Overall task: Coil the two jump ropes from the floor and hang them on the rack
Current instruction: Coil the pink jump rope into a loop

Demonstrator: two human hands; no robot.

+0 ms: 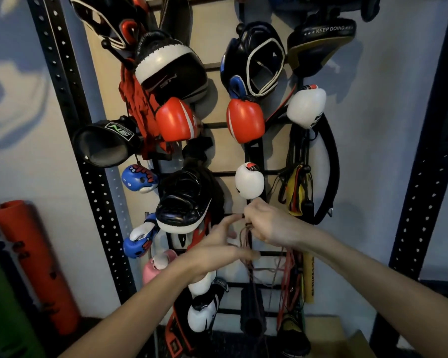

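Jump rope (246, 241), a bunch of thin dark loops, hangs at the lower middle of the rack (269, 254). Its top is gathered in the right hand (267, 224), whose grip is clamped round the strands just under a white glove (249, 180). The left hand (217, 244) lies beside it with fingers straight and spread, grip apart, reaching toward the same spot; blur hides whether it touches the strands. Whether both ropes are in this bunch I cannot tell. The step in hand looks like hooking the coil over a peg or crossbar. To do it well, the right hand should hold the loops together at one point while the left guides them all over the support, so no single strand slips off and uncoils. Room is tight: a black pad (184, 202) crowds the left side, red bands (286, 270) and a yellow band (308, 275) hang close on the right, and loose loops could snag in them. The open way in is straight from the front, between the two arms.
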